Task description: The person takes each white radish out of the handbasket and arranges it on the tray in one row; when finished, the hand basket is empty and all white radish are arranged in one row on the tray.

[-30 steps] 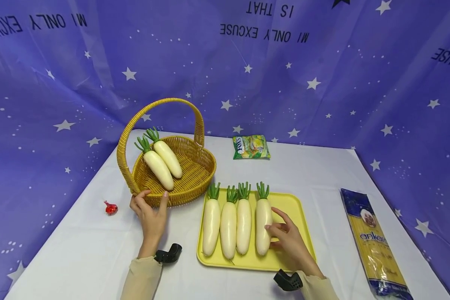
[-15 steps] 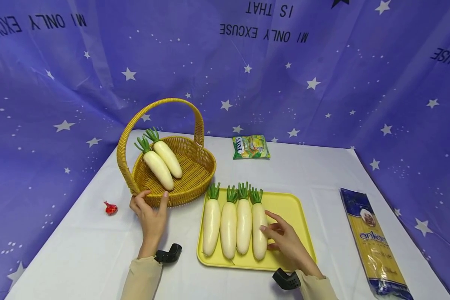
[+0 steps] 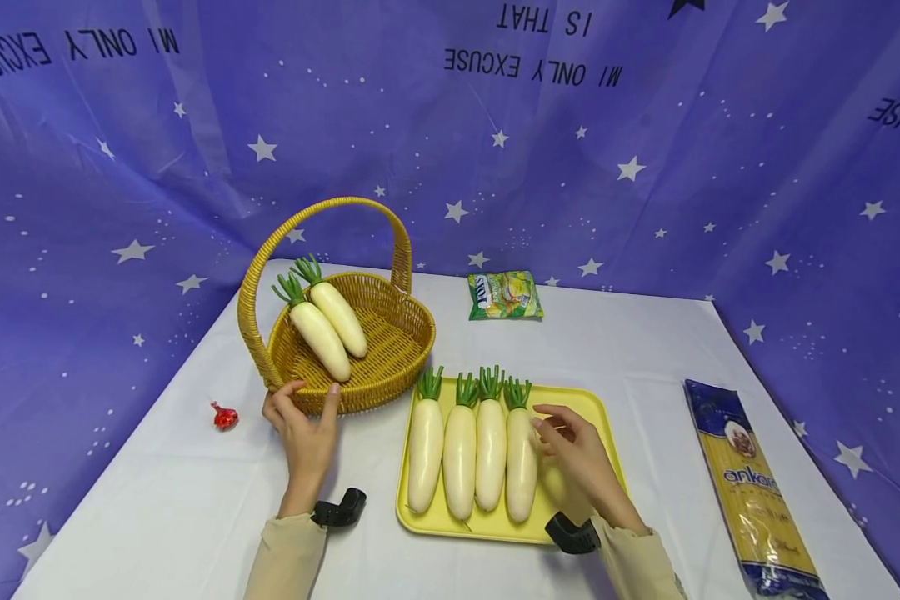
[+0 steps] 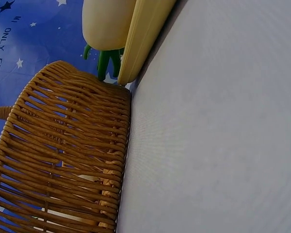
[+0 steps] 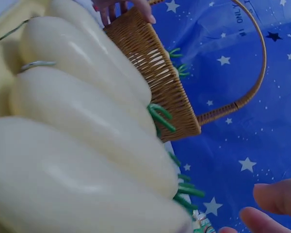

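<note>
Two white radishes [image 3: 320, 340] with green tops lie in a brown wicker basket [image 3: 390, 387] at the left of the head view. My left hand [image 3: 305, 433] holds the basket's near rim, its thumb and fingers spread along it. Several more white radishes [image 3: 459, 462] lie side by side on a yellow tray [image 3: 581, 408], tops pointing away from me. My right hand [image 3: 579, 454] is just right of the rightmost radish [image 3: 522, 467], fingers loosely bent and holding nothing. In the right wrist view its fingertips [image 5: 276, 196] stand apart from the radishes.
A green candy bag [image 3: 506, 295] lies at the back of the white table. A pasta packet [image 3: 753, 492] is at the right, and a red wrapped candy [image 3: 224, 416] left of the basket. A purple star-printed cloth [image 3: 450, 150] hangs behind.
The rightmost radish has slid left against its neighbour. My right hand followed it left, then let go and moved slightly up and right. The left hand stays on the basket.
</note>
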Motion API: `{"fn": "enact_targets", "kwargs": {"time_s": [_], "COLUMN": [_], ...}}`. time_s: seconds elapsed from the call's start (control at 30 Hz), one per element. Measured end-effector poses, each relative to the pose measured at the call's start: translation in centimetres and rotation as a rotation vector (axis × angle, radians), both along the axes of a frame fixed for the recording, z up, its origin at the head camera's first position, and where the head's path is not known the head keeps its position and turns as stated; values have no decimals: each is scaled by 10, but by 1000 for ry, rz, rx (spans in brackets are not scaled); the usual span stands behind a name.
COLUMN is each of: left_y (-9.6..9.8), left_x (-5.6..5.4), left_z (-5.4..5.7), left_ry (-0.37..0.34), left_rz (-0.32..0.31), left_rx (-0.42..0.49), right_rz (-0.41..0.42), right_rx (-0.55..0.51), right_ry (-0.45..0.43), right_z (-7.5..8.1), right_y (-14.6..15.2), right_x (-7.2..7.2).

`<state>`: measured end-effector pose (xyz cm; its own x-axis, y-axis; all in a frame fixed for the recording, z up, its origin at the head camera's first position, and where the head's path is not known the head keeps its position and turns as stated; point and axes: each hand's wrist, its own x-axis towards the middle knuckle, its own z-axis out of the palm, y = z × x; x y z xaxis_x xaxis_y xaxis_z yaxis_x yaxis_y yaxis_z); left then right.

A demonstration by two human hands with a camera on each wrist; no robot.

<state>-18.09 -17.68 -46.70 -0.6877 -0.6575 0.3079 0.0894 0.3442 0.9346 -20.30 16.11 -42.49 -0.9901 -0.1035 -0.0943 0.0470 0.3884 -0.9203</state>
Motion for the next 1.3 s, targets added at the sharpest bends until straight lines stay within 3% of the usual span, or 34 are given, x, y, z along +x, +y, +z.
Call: {"fn": "enact_targets", "kwargs": {"time_s": [0.1, 0.23, 0.47, 0.67, 0.87, 1.0, 1.3], "left_y": [-1, -2, -3, -2, -2, -1, 3], "left_x": [0, 0, 3, 6, 5, 3, 0], "left_z": [1, 1, 1, -2, -2, -1, -1], "left_ry": [0, 0, -9, -18, 5, 22, 17], "left_rz": [1, 5, 15, 8, 26, 31, 32], "left_rx": [-3, -13, 1, 10, 4, -14, -23], "right_rz": [-24, -23, 177, 308, 450, 479, 501], "right_rx": [-31, -150, -432, -501, -404, -318, -200], "right_ry": [53, 118, 140, 143, 153, 171, 101], "right_z": [7, 17, 24, 28, 56, 61, 39], "right_y": [-11, -32, -85, -139, -189, -213, -252], "right_x": [-10, -25, -53, -67, -64, -70, -98]}}
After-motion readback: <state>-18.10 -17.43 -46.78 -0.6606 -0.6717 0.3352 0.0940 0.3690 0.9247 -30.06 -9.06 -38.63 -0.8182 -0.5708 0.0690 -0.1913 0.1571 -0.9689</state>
